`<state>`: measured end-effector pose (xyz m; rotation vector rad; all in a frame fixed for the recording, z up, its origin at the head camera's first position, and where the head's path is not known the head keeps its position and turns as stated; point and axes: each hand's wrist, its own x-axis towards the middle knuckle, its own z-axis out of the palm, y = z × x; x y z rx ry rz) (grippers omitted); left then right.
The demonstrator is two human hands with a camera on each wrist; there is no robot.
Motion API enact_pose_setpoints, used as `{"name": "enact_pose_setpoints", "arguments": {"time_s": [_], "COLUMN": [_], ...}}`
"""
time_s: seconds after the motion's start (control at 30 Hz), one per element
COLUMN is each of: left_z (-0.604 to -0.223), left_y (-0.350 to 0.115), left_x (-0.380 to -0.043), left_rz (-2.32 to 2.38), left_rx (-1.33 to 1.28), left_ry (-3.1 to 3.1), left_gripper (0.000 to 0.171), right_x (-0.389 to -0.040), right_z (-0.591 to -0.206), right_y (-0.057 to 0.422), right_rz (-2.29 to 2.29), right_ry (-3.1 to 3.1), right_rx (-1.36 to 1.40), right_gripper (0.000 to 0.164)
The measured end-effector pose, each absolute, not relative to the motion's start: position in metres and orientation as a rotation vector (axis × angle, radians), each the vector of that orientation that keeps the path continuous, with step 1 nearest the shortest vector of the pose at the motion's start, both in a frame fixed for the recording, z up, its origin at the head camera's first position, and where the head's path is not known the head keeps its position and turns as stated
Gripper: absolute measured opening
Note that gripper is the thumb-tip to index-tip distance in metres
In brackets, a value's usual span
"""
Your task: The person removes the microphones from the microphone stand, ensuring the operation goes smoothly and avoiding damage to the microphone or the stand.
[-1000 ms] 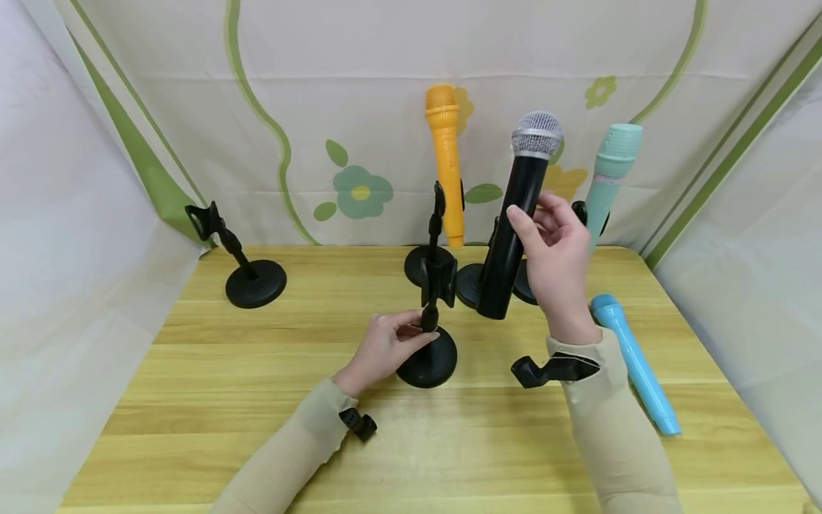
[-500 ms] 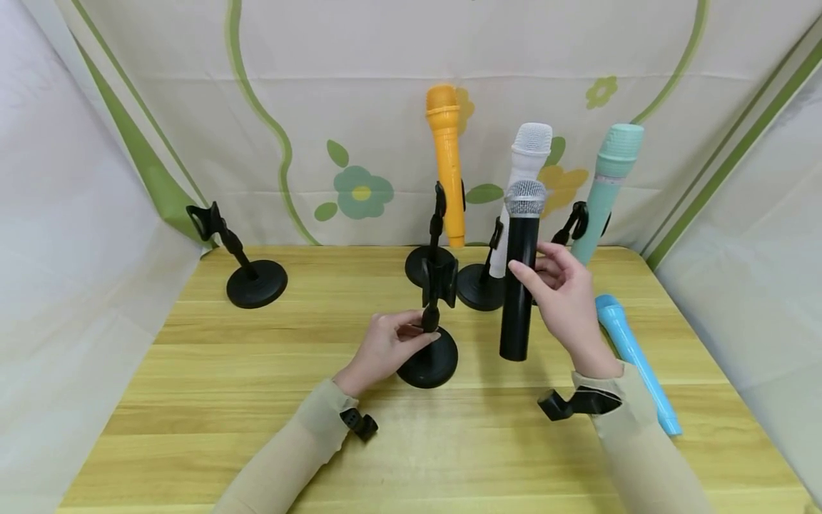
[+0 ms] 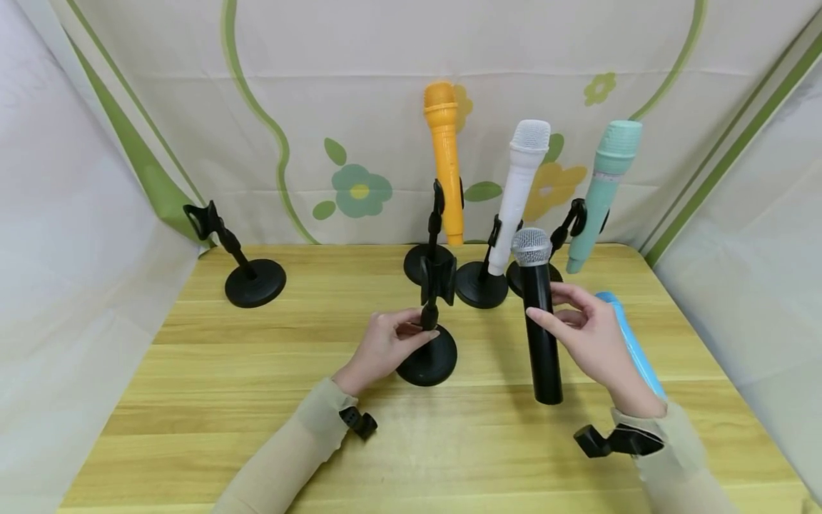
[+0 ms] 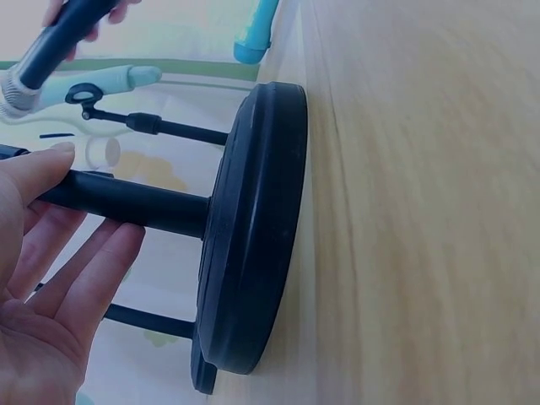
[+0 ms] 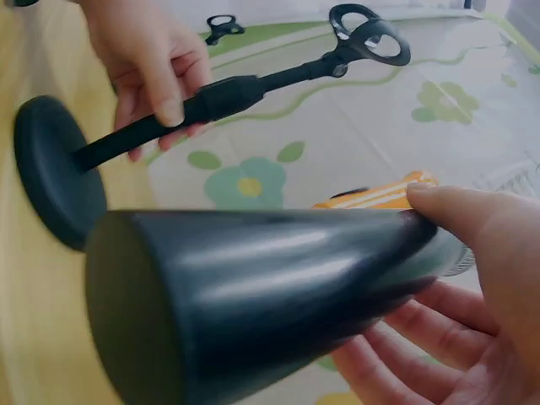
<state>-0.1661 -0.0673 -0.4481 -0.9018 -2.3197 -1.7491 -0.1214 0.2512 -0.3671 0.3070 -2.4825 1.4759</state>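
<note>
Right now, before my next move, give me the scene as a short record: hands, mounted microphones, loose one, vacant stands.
Left hand: grips the post of the front stand
Right hand: holds the black microphone off the table, silver head up
Mounted: orange microphone, white microphone, mint microphone
Loose: blue microphone, lying on the table, partly hidden by the right hand
Vacant: front stand, far-left stand

Held microphone (image 3: pixel 545 357): black, silver-headed
Stand (image 3: pixel 429 362) left of it: black
Curtain (image 3: pixel 366 43) behind it: white, teal-and-yellow floral
</note>
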Motion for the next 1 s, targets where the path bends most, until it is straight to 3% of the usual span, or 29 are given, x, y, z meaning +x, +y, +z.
{"name": "enact_pose_setpoints", "arguments": {"time_s": [0.57, 1.0], "left_z": [-0.448, -0.443], "left_y": [-0.067, -0.062], "left_x": [-0.166, -0.162], "left_rz": [-1.781, -1.768], "left_rx": [-0.883, -0.837], "left_ry": [-2.296, -2.321], "left_gripper": [0.022, 0.023], "right_x": [-0.110, -0.110], "right_z": [-0.415, -0.426], "right_y": [0.324, 0.351], "right_rz": [1.121, 0.792], "right_ry": [-2.941, -3.013], "right_rx": [0.016, -0.114], "right_gripper": [0.061, 0.069]}}
